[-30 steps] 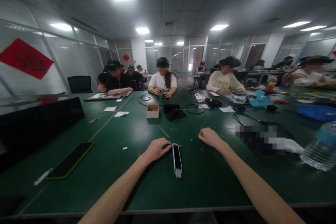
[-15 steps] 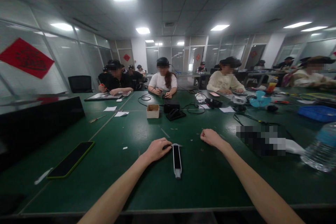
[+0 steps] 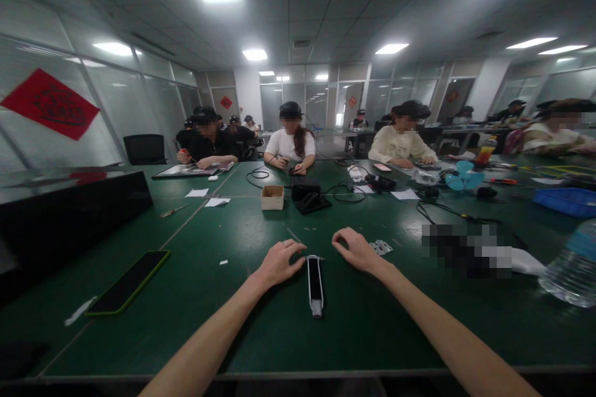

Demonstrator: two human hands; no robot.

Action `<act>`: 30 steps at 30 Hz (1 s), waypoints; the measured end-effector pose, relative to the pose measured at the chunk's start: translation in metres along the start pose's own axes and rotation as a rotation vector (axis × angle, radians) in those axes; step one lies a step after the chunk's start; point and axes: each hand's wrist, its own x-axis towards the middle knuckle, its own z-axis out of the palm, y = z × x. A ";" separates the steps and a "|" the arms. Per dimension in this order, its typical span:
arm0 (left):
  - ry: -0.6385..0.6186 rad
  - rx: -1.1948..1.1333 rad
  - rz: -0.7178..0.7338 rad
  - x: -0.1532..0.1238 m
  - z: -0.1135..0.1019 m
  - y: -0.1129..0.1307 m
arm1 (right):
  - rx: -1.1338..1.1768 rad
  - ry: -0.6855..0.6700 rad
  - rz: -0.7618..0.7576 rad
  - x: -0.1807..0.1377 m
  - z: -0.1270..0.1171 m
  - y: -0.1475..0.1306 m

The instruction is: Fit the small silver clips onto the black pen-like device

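Observation:
A slim pen-like device [image 3: 315, 282] with a black panel, white edges and a grey end lies lengthwise on the green table. My left hand [image 3: 280, 262] rests at its upper left, thumb and fingers apart, the tips close to its top corner; whether they touch it I cannot tell. To the right of the device, my right hand [image 3: 354, 249] hovers or rests low with curved fingers, a gap showing between thumb and forefinger. I see nothing held in it. Just beyond its wrist is a flat silvery piece with holes or bumps [image 3: 382, 247], partly covered by the hand.
A green-edged phone [image 3: 128, 282] and a screwdriver [image 3: 174, 211] are on the left. Ahead are a small open box [image 3: 272, 198] and a black stand [image 3: 313, 203]. On the right are a water bottle [image 3: 570, 267], a blue tray [image 3: 565, 201] and cables. Co-workers sit opposite.
My right hand has moved left toward the device, and its fingers have loosened. The silvery piece now shows beside it. My left hand's fingers have spread slightly.

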 end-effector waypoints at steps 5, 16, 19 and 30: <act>0.091 -0.026 0.077 0.001 0.001 0.007 | 0.280 0.023 -0.012 -0.006 0.014 -0.039; 0.193 -0.062 0.175 0.003 0.013 0.005 | 0.567 0.021 0.039 -0.009 0.034 -0.050; 0.181 -0.061 0.164 0.003 0.014 0.004 | 0.598 0.030 0.055 -0.008 0.033 -0.051; 0.060 0.006 0.119 0.003 0.001 -0.001 | 0.251 0.038 -0.022 -0.009 0.019 -0.044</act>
